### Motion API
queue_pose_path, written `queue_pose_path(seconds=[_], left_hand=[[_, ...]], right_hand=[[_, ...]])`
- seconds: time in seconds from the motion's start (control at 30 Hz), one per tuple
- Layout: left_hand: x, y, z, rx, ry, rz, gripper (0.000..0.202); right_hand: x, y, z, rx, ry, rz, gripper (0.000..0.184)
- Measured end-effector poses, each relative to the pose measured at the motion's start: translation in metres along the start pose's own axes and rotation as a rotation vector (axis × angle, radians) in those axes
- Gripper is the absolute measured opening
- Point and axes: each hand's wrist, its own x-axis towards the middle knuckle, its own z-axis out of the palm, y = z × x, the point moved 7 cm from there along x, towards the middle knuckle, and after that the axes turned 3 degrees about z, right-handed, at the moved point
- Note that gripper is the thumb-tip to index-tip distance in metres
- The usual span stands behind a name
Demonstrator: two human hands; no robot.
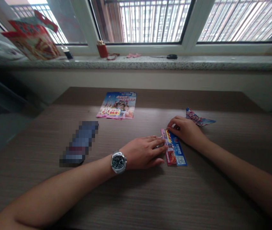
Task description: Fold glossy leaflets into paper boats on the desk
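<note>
A narrow, folded-looking colourful flyer (174,150) with a QR code at its lower right lies on the table between my hands. My left hand (147,150), with a watch (118,162) at the wrist, rests flat with its fingers stretched onto the flyer's left edge. At the flyer's top end, my right hand (184,129) has its thumb and fingers closed in a pinch; the fingertips partly hide that corner. Beyond my right hand lies a folded, pointed piece of printed paper (200,120).
Several similar flyers (118,105) are stacked at the back of the wooden table (131,198). A blurred-out phone-like slab (80,143) lies left of my left hand. On the windowsill (145,63) stand a red container (102,50), a dark-handled tool (171,56) and a printed bag (34,41).
</note>
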Motion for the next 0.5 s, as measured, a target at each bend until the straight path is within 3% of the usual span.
queue_pose_path(seconds=[0.3, 0.5], left_hand=[[-0.001, -0.001, 0.001, 0.005, -0.006, -0.017, 0.049], [-0.001, -0.011, 0.002, 0.016, -0.003, -0.096, 0.051]], right_hand=[[-0.008, -0.002, -0.006, 0.059, 0.078, 0.019, 0.007], [-0.017, -0.009, -0.007, 0.104, 0.034, -0.03, 0.004]])
